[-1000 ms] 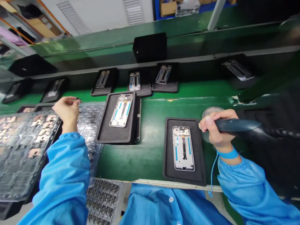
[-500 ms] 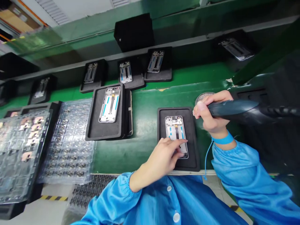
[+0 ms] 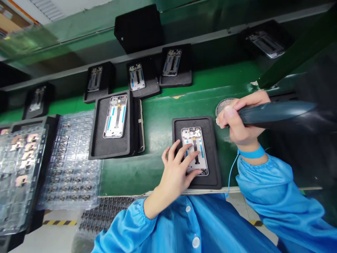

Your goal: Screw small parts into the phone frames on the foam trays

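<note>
My left hand (image 3: 177, 168) has its fingers spread over a phone mid-frame (image 3: 198, 131), the fingertips on or just above its left side and lower end. The frame shows a circuit board at the top, blue strips and a dark central ribbon. It lies in a black foam tray (image 3: 213, 168) by the bench's front edge. My right hand (image 3: 240, 121) is closed around a dark electric screwdriver (image 3: 279, 111), held nearly level; its tip is hidden. Partly behind that hand is a round dish (image 3: 222, 104) of small silvery pieces, probably screws.
To the left, stacked black trays (image 3: 95, 147) carry another phone frame (image 3: 115, 117). Clear blister trays (image 3: 71, 161) of small parts lie farther left. More trays with phone frames (image 3: 137, 77) line the green strip behind. A slanted green post (image 3: 284, 63) rises at right.
My left fingers have opened from a bunched position near the frame's lower right and moved left, spreading out. My right hand still holds the screwdriver by the dish. The whole view has shifted slightly.
</note>
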Tool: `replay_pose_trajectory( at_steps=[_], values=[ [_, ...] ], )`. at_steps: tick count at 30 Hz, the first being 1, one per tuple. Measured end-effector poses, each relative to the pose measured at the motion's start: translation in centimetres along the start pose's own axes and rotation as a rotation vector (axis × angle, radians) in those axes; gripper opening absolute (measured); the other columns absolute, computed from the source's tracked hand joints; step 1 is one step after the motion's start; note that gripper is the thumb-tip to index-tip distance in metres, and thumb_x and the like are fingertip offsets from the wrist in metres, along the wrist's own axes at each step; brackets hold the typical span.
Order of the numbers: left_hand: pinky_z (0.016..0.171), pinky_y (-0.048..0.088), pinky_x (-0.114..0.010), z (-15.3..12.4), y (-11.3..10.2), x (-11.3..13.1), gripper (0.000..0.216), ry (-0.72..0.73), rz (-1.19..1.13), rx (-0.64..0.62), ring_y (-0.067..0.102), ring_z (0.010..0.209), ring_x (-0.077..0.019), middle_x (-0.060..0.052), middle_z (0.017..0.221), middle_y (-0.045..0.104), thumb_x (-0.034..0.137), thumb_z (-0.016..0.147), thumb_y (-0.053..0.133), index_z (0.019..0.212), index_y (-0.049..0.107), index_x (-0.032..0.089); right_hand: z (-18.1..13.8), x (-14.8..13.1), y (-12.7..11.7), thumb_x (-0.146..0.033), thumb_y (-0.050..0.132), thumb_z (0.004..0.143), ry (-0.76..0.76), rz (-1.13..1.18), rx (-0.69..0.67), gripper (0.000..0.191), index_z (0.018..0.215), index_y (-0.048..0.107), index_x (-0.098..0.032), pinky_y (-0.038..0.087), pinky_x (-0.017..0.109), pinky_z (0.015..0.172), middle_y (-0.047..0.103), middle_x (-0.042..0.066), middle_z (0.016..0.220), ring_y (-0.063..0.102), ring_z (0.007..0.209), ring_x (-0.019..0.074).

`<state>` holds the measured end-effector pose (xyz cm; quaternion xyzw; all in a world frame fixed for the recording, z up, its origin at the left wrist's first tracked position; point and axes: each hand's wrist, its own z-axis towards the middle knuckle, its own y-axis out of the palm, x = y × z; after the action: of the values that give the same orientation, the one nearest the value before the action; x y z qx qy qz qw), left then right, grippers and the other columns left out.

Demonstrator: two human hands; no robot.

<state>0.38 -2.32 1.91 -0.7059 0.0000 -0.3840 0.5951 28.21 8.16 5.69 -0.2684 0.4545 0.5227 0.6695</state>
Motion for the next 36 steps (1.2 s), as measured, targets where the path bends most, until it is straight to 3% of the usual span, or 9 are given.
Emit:
replay_pose_trajectory(
  at_steps=[4, 9, 14, 20, 29, 36],
  values=[
    [0.154, 0.046, -0.085, 0.4, 0.7, -2.1, 0.066, 0.073, -0.072, -0.027, 0.050, 0.193, -0.0533, -0.018, 0.194, 0.072, 0.062, 0.116, 0.100, 0.174, 0.084, 0.034, 2.4, -1.2, -1.2, -0.059, 0.103, 0.112, -0.191, 0.037, 0.136, 0.048, 0.106, 0.062, -0.036, 0.053, 0.042, 0.045, 0.053, -0.010, 0.067, 0.050, 0.045, 0.0173],
    [0.160, 0.041, -0.085, 4.5, 0.4, -4.2, 0.075, 0.105, -0.170, -0.012, 0.046, 0.199, -0.0468, -0.019, 0.199, 0.066, 0.053, 0.117, 0.100, 0.184, 0.074, 0.032, 4.5, 0.6, -4.0, -0.065, 0.105, 0.109, -0.173, -0.041, 0.187, 0.053, 0.107, 0.061, -0.036, 0.045, 0.038, 0.041, 0.049, -0.012, 0.062, 0.047, 0.041, 0.0175],
    [0.163, 0.036, -0.085, 7.7, 0.4, -5.3, 0.080, 0.117, -0.193, 0.057, 0.044, 0.200, -0.0471, -0.022, 0.201, 0.063, 0.052, 0.118, 0.099, 0.188, 0.069, 0.028, 4.3, 3.2, -4.7, -0.070, 0.102, 0.112, -0.147, -0.067, 0.175, 0.055, 0.108, 0.058, -0.037, 0.043, 0.038, 0.042, 0.050, -0.012, 0.061, 0.044, 0.042, 0.0169],
    [0.162, 0.035, -0.086, 7.7, 0.9, -5.6, 0.085, 0.115, -0.190, 0.063, 0.042, 0.200, -0.0480, -0.022, 0.203, 0.060, 0.054, 0.118, 0.098, 0.192, 0.065, 0.028, 4.0, 3.5, -4.9, -0.080, 0.098, 0.111, -0.062, -0.134, 0.135, 0.060, 0.110, 0.055, -0.039, 0.048, 0.043, 0.046, 0.051, -0.011, 0.061, 0.045, 0.047, 0.0183],
    [0.162, 0.035, -0.087, 7.6, 0.9, -5.3, 0.083, 0.098, -0.200, 0.057, 0.043, 0.200, -0.0486, -0.023, 0.202, 0.061, 0.053, 0.116, 0.100, 0.188, 0.067, 0.027, 3.8, 3.5, -5.3, -0.082, 0.094, 0.113, -0.063, -0.162, 0.086, 0.060, 0.110, 0.052, -0.040, 0.048, 0.047, 0.046, 0.050, -0.012, 0.062, 0.044, 0.045, 0.0194],
    [0.162, 0.036, -0.086, 8.0, 1.3, -4.6, 0.082, 0.077, -0.190, 0.082, 0.042, 0.201, -0.0485, -0.022, 0.203, 0.060, 0.051, 0.117, 0.098, 0.188, 0.066, 0.027, 4.0, 3.6, -5.0, -0.075, 0.106, 0.106, -0.062, -0.063, 0.086, 0.063, 0.110, 0.056, -0.037, 0.051, 0.041, 0.045, 0.053, -0.012, 0.063, 0.048, 0.045, 0.0177]
  ],
)
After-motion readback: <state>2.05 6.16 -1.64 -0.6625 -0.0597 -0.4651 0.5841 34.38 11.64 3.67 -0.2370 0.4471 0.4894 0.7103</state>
